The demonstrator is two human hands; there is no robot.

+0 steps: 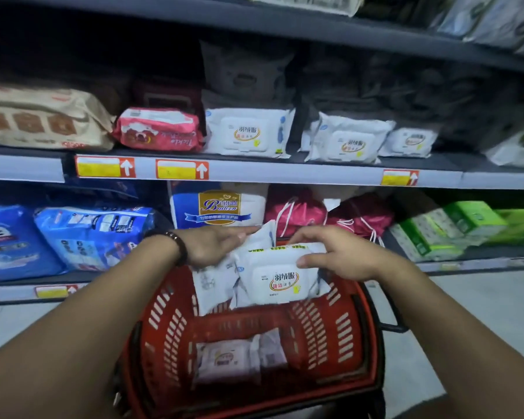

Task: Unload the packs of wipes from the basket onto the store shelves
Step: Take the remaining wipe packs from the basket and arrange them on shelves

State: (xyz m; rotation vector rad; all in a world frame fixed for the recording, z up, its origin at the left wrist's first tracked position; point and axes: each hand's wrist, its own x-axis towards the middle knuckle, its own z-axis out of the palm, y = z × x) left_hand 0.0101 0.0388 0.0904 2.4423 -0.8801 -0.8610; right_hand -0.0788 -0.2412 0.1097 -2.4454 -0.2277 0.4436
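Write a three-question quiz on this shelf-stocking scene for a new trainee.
1. True or false: the red plastic basket holds no more packs.
2. Which hand grips the white pack of wipes with the flip lid: A left, B right, C both?
3. Fill in: matching white packs already lie on the ____ shelf, beside a pink pack.

Key: 1 false, another pack lies at the bottom. 2 C, the left hand holds its far side. 3 upper.
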